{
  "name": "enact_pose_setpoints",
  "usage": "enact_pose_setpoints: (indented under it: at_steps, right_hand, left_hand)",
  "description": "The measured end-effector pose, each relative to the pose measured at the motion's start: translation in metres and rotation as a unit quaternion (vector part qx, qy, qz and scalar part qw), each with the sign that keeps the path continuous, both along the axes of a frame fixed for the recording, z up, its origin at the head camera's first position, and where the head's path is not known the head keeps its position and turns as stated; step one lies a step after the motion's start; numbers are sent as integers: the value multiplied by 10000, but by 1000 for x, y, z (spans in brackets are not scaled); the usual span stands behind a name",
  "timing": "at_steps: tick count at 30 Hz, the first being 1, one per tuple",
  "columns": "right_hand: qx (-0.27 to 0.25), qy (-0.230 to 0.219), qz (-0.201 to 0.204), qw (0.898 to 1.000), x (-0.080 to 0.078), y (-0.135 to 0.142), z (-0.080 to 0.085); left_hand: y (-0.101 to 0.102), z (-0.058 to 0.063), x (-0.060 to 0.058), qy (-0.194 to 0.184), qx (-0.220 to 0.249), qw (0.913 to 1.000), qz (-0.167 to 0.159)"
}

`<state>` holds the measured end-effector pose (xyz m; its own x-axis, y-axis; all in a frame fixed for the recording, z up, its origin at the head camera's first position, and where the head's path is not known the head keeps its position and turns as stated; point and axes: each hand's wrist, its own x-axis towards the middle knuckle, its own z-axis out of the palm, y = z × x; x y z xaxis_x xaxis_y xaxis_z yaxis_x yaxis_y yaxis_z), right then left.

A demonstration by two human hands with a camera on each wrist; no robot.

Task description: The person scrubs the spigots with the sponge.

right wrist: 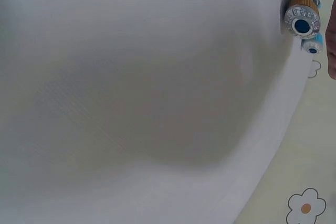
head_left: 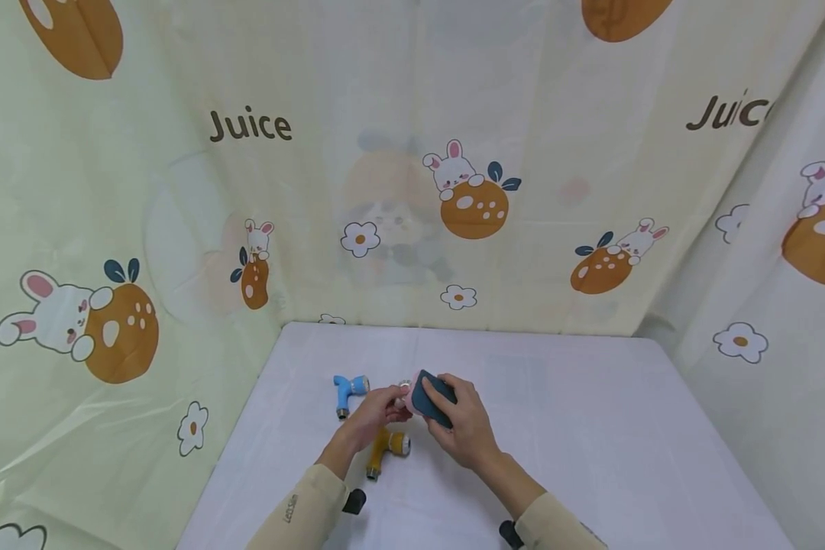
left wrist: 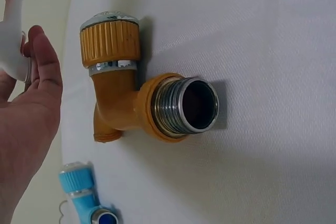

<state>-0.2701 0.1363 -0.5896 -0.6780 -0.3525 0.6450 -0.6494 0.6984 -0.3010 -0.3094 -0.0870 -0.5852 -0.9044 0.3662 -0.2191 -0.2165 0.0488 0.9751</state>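
Note:
My left hand pinches a pale pinkish-white tap with a threaded metal end, held above the table. Against that tap my right hand presses a dark blue sponge-like block, its thumb across the face and its fingers around the far side. Much of the tap is hidden by the block and the hands. Just below the left hand lies a mustard-yellow tap with a ribbed collar and threaded metal end. A light-blue tap lies to the left of that hand.
The taps lie on a white-covered table. A printed curtain with rabbits and oranges stands behind it and along both sides. Small black pieces show at the sleeves.

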Motion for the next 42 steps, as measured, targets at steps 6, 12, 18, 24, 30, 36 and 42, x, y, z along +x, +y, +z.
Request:
enact_pose_setpoints:
  at_steps: [6,12,18,24,30,36,42]
  right_hand:
    - [79,26,62,9999,-1,0,1]
    - [83,72,86,9999,-2,0,-2]
    - [134,157,99,9997,-2,3,-5]
    - [136,221,140,9996,-1,6,-3]
    - [66,128,72,9999,1,6,-2]
    - [169,78,-39,9998,1,10,-5]
    - [817,511,-142,9952,-4,12,-7]
  left_hand:
    - [-2,-2,4,-246,49,9993,-279]
    - [-3,-2,5,-149,-36,9995,-293]
    - [-4,-2,3,39,-324,9992,-228]
    - [-5,-1,1,105,-480,9987,-162]
    - [-5,1,1,88,-596,9982,-44]
    - [-6,0,0,104,-551,9984,-78]
    - [-6,2,1,225,-599,9978,-146]
